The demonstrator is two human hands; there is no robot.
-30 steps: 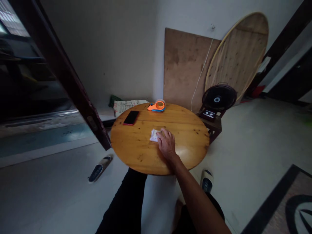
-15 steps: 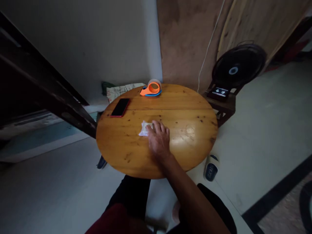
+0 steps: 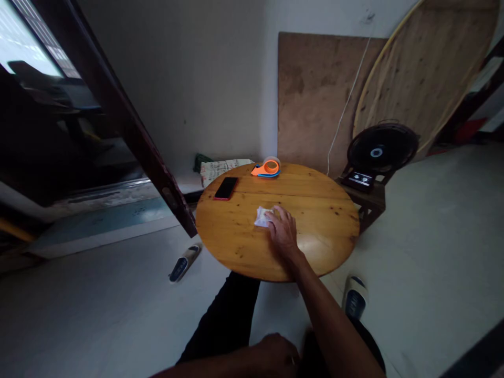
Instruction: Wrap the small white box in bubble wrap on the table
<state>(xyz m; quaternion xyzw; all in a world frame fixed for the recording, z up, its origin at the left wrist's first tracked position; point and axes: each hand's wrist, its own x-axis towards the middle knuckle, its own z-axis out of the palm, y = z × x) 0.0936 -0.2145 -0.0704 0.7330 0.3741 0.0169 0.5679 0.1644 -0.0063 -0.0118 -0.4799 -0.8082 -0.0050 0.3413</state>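
Note:
My right hand [image 3: 282, 234] lies on the round wooden table [image 3: 236, 247], near its middle. Its fingers are held together and press down on a crumpled white tissue [image 3: 260, 217], which sticks out to the left of the fingertips. My left hand [image 3: 275, 355] is low at the bottom edge, resting by my dark-trousered leg; it is dim and its fingers do not show. A dark phone with a red edge [image 3: 226, 188] lies at the table's far left. An orange and blue tape dispenser [image 3: 266, 168] sits at the far edge.
A black fan [image 3: 381, 148] stands on a small stool to the right of the table. Wooden boards [image 3: 315, 94] lean on the wall behind. Slippers lie on the floor at left [image 3: 183, 262] and right [image 3: 355, 298]. A dark door frame [image 3: 129, 131] slants at left.
The view has swung up and back, so the table looks smaller. My right hand stays on the tissue at the same spot. My left hand has come into view at the bottom.

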